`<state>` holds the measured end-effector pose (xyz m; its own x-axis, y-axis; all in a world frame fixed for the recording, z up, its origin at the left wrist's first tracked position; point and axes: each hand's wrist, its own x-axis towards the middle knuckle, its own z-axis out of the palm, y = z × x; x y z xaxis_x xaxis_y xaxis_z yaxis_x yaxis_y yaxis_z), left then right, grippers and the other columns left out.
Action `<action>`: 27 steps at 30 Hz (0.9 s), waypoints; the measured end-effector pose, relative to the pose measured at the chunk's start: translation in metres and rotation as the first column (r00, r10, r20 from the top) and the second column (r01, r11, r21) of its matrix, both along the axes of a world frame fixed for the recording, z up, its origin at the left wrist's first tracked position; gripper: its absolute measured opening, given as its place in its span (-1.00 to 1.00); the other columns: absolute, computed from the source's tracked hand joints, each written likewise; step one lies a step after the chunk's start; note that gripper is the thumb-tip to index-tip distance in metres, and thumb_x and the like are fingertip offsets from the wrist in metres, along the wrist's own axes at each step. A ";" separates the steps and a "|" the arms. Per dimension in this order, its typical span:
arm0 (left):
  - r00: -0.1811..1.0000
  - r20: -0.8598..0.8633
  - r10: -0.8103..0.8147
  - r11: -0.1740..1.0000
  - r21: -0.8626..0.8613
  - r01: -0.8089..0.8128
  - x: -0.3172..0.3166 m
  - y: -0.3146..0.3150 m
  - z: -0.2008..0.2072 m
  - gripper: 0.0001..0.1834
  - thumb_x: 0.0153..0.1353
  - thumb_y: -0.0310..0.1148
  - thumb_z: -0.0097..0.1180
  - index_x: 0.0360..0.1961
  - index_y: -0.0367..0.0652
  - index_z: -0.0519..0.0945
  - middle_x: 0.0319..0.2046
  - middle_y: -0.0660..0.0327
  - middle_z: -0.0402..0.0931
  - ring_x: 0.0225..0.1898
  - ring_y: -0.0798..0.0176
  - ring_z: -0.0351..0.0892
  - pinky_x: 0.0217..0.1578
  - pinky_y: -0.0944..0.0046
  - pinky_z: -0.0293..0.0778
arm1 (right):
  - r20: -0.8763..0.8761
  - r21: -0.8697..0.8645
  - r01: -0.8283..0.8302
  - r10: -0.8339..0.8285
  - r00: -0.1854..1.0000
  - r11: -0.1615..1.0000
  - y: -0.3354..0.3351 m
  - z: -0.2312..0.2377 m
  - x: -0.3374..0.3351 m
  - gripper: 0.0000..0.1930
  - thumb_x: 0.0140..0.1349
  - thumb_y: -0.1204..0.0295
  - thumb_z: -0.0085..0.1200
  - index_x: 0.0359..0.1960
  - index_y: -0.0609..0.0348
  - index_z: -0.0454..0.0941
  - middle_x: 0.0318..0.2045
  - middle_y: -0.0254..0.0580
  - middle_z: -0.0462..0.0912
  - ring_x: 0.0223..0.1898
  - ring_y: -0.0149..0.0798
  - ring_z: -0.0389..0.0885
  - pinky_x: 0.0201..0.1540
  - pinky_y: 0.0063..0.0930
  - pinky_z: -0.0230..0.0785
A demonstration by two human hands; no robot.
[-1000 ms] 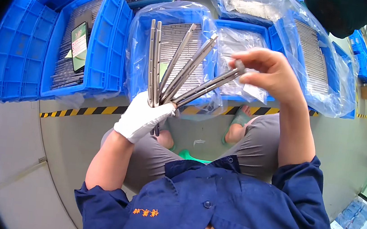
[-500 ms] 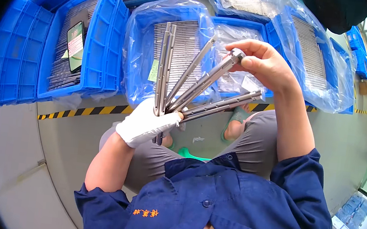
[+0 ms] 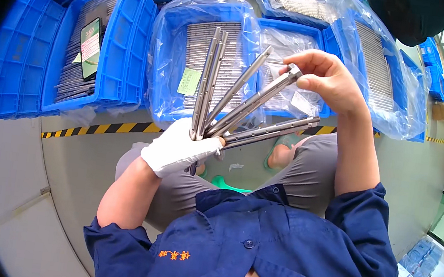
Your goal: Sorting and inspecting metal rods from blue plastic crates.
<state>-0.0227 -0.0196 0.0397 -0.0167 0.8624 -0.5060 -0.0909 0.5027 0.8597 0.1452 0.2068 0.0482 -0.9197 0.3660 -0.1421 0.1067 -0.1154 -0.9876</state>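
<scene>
My left hand [image 3: 180,147], in a white glove, is closed around the lower ends of several steel rods [image 3: 206,87]. The rods have small holes along their sides and fan out upward and to the right. My bare right hand [image 3: 333,86] pinches the far ends of the middle cluster of rods [image 3: 256,100] between thumb and fingers. One single rod [image 3: 241,83] stands apart between this cluster and the upright ones. Lower right in the fan, another group of rods [image 3: 272,132] points away with its tips untouched.
Ahead stands a blue crate [image 3: 159,76] lined with clear plastic, holding rows of rods and a green paper slip [image 3: 189,81]. More blue crates flank it; on the left one lies a phone [image 3: 90,49]. Yellow-black tape [image 3: 108,130] crosses the floor. Dark clothing [image 3: 408,17] shows at top right.
The upright rods now lean slightly more to the right, and the fan has shifted a little rightward with both hands. My head view has moved slightly. Both hands keep their grips.
</scene>
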 end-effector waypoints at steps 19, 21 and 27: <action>0.960 -0.276 0.043 0.999 0.000 -0.045 -0.002 0.007 -0.009 -0.76 0.01 -0.27 0.05 -0.47 -0.27 0.54 -0.61 0.21 0.52 -0.52 0.36 0.49 -0.43 0.36 0.38 | 0.027 -0.371 0.389 -0.409 0.912 0.843 0.013 -0.031 0.000 -0.72 0.14 0.42 -0.02 -0.10 0.21 0.38 -0.38 -0.28 0.53 -0.61 -0.62 0.29 -0.58 -0.85 0.19; 0.940 -0.336 0.053 0.999 0.012 -0.052 -0.003 0.007 -0.014 -0.76 0.01 -0.27 0.06 -0.47 -0.27 0.54 -0.62 0.20 0.52 -0.52 0.34 0.49 -0.43 0.35 0.38 | 0.079 -0.515 0.396 -0.418 0.905 0.760 0.009 -0.037 -0.003 -0.73 0.15 0.45 -0.05 -0.10 0.22 0.37 -0.31 -0.24 0.52 -0.60 -0.60 0.33 -0.57 -0.84 0.23; 0.882 -0.465 0.079 0.997 0.055 -0.060 -0.004 0.006 -0.027 -0.74 -0.01 -0.26 0.05 -0.46 -0.28 0.53 -0.57 0.08 0.51 -0.49 0.19 0.51 -0.43 0.28 0.38 | 0.068 -0.390 0.225 -0.215 0.974 0.893 -0.008 -0.033 -0.011 -0.65 0.13 0.49 -0.05 -0.02 0.27 0.33 -0.16 -0.15 0.48 -0.31 -0.43 0.52 -0.18 -0.60 0.40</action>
<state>-0.0271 -0.0137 0.0128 -0.3030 0.8689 -0.3914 0.2923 0.4756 0.8297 0.1339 0.1990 0.0155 -0.8171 0.4688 -0.3356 0.0546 -0.5165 -0.8545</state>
